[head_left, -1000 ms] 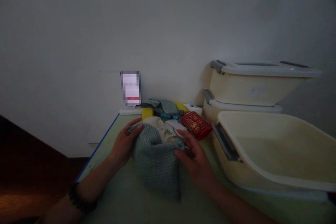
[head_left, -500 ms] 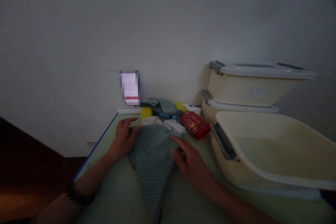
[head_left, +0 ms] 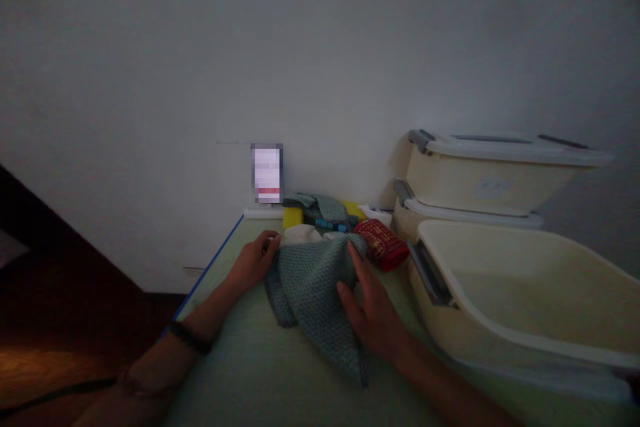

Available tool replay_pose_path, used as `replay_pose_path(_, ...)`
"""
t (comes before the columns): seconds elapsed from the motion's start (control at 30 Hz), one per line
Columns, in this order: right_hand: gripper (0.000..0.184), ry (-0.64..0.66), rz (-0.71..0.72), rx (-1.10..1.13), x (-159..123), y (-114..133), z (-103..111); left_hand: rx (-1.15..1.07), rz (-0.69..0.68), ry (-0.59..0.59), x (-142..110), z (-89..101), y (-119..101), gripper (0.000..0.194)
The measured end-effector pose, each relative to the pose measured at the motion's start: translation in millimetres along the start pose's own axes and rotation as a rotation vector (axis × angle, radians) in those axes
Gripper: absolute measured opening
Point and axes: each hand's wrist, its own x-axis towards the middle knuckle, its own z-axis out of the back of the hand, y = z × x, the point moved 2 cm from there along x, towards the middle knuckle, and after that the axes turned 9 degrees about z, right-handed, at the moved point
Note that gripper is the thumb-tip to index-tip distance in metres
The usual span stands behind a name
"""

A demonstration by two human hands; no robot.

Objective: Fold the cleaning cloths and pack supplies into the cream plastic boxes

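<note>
A grey-green woven cloth [head_left: 315, 280] hangs in folds above the table, between my two hands. My left hand [head_left: 255, 259] pinches its upper left corner with thumb and fingers. At the upper right edge, my right hand [head_left: 373, 307] grips the cloth behind the index finger, with the thumb held apart; its other fingers are partly hidden. Just behind the cloth lies a cream-white piece of fabric [head_left: 300, 235], its lower part covered. A rolled red cloth with gold patterns [head_left: 383, 243] lies beyond my right fingertips.
A second grey-green cloth [head_left: 325, 209], yellow blocks [head_left: 293, 217] and a blue item [head_left: 330, 225] lie by the wall. A lit phone [head_left: 267, 173] stands at the back left. An open cream bin [head_left: 435, 327] and stacked lidded bins [head_left: 470, 177] occupy the right. The table [head_left: 235, 360] has a blue edge.
The cloth was bunched, then spread with a point hanging toward me; now its lower corner has swung right. My hands keep to its upper corners. The whole view has shifted slightly.
</note>
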Motion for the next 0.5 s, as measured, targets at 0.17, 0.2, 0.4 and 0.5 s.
replay_pose_path(0.17,0.048,-0.016,-0.059,0.146,3.3,-6.1,0.9,-0.081,-0.035,0.012,11.7,-5.0,0.4,0.036)
replay_pose_path(0.2,0.047,-0.004,-0.069,0.174,3.1,-5.4,1.6,-0.097,-0.051,0.023,14.5,-6.8,-1.1,0.034)
replay_pose_path(0.4,0.04,0.045,-0.134,0.233,-1.3,-1.7,4.9,-0.16,-0.153,0.041,22.7,-18.9,-16.5,0.029)
replay_pose_path(0.5,0.043,0.066,-0.085,0.211,0.1,-3.5,3.9,-0.183,-0.178,0.04,20.0,-18.9,-19.3,0.029)
